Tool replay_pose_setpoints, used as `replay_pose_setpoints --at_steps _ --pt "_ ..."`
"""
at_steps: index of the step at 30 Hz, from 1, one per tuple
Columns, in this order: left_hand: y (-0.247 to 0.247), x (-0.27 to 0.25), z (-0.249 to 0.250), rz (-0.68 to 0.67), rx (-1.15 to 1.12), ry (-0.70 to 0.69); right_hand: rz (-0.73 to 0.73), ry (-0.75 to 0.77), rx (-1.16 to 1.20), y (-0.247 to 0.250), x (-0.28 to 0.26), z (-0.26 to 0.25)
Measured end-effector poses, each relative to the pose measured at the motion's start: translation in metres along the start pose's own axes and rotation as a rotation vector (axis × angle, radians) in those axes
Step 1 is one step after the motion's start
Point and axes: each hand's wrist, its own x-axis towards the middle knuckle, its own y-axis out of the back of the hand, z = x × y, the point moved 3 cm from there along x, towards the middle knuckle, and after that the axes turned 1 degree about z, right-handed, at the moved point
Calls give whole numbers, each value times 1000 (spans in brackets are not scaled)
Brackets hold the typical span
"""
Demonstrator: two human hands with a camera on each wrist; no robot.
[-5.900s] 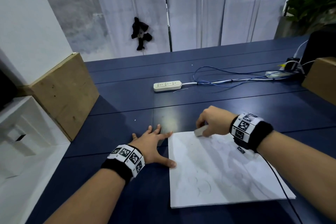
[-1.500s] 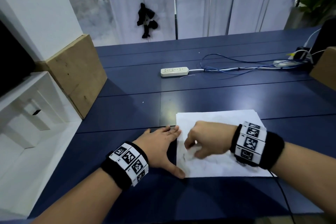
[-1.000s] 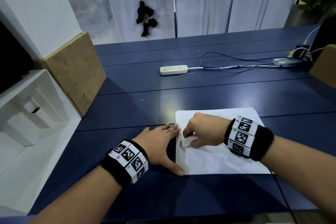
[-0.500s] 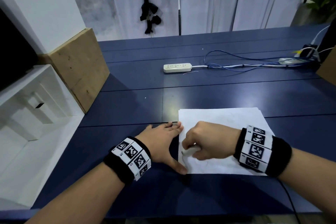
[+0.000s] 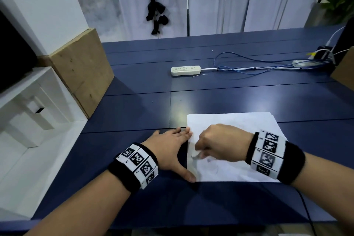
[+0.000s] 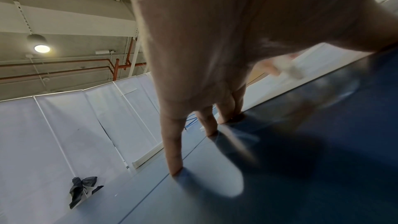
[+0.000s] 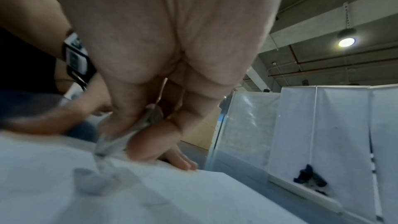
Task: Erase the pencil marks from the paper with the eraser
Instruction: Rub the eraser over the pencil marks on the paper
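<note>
Paper [image 5: 235,126], a white sheet, lies flat on the dark blue desk [image 5: 134,113] close to the near edge, a little right of the middle, with faint pencil marks [image 5: 213,167] showing near its near-left part. By size, the desk comes first: its planks run left to right. A wooden board [image 5: 80,67] leans at the desk's left edge, and a white power strip [image 5: 185,70] lies toward the far edge with blue cables [image 5: 249,63] trailing to the far-right corner.

On the sheet, the right hand [image 5: 222,142] is curled over the near-left part, its fingers bent and pinching the eraser [image 5: 197,154]. In the right wrist view the eraser [image 7: 127,135] sits between thumb and fingers [image 7: 150,142], its lower end touching the sheet; it is blurred there.

Beside it, the left hand [image 5: 170,151] lies flat on the desk along the sheet's left edge. Its fingers [image 5: 183,132] are straight and close together, with the tips at the sheet's edge, while the thumb is spread wide and its tip rests at the sheet's near-left corner. In the left wrist view the fingertips [image 6: 175,169] press on the desk surface.

Both wrists wear a black band with 1 strip of black-and-white tags [image 5: 139,163].
</note>
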Motion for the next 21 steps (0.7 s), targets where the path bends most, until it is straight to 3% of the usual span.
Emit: replay_pose_setpoints --at_steps 3,8,11,13,15,19,21 --pt "1 -1 2 -2 1 0 -53 89 87 -8 -9 -4" --pt "3 -2 3 -14 3 -1 76 -95 -7 4 9 22" --pt "3 -1 2 -14 0 8 73 83 49 -5 0 7" --pt "2 0 3 -12 -1 7 -17 169 125 -14 -15 -9" --pt "2 0 3 -8 -5 5 -37 145 110 -12 -14 -5" --pt "1 -1 2 -13 -5 3 53 -110 17 5 4 27" --pt "2 -2 1 -10 -9 4 27 -55 -36 3 1 19"
